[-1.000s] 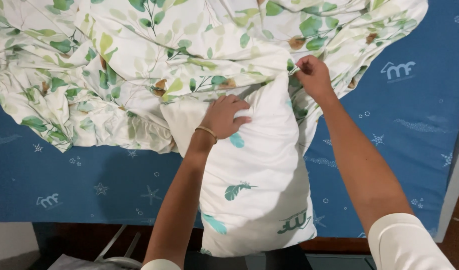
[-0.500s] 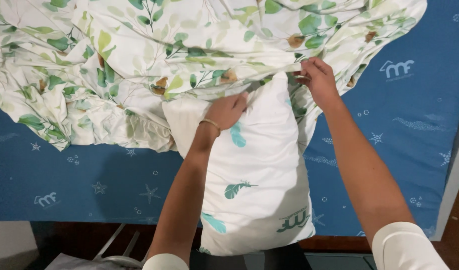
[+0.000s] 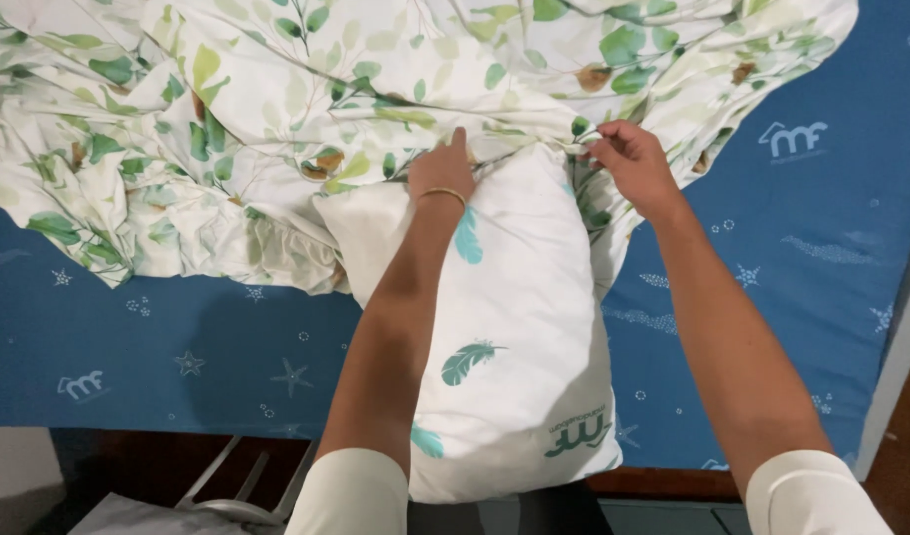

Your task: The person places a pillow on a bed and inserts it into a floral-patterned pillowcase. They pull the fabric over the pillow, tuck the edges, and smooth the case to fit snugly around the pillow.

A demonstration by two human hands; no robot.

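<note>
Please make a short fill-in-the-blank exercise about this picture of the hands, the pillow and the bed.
1. The white pillow bears printed ____.
2. The mattress is ____ in colour.
3. The left hand wears a thin ____ at the wrist.
4. The right hand pinches the edge of the ____-patterned sheet.

Missing words: feathers; blue; bracelet; leaf

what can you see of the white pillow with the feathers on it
The pillow is plump and white, soft cloth by its look, printed with teal feathers and a green mark near its lower end. It lies lengthwise on the blue mattress, its far end tucked under the leaf-print sheet. The left hand presses on its top; the right hand pinches the sheet's edge beside it.
</note>
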